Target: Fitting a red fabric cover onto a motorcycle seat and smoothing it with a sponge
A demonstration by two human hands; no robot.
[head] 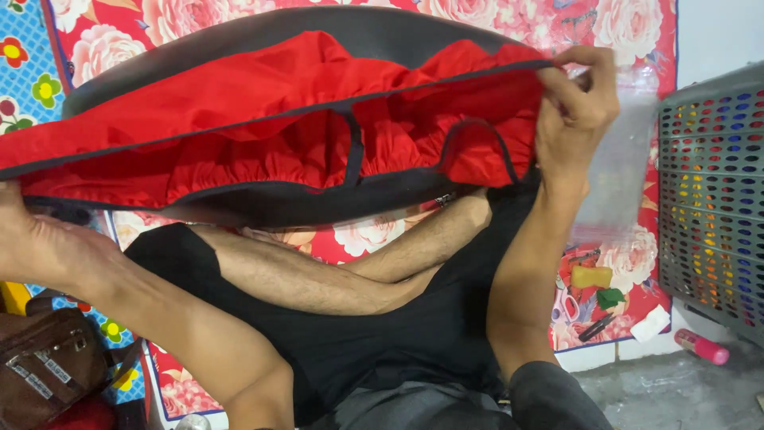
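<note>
A red fabric cover with black trim and black straps (263, 119) is stretched wide across the upper view. My right hand (574, 103) pinches its right edge, fingers closed on the black trim. At the far left, my left hand (14, 231) grips the other end, mostly cut off by the frame edge. The cover's gathered red inside faces me. Below it are my crossed bare legs (334, 271) in black shorts.
A red floral mat (613, 263) lies under everything. A grey perforated basket (712, 199) stands at right. A clear plastic bag (621, 167) lies beside my right hand. A yellow block (591, 276), scissors and pink tube (702, 346) sit at lower right. A brown bag (48, 366) sits lower left.
</note>
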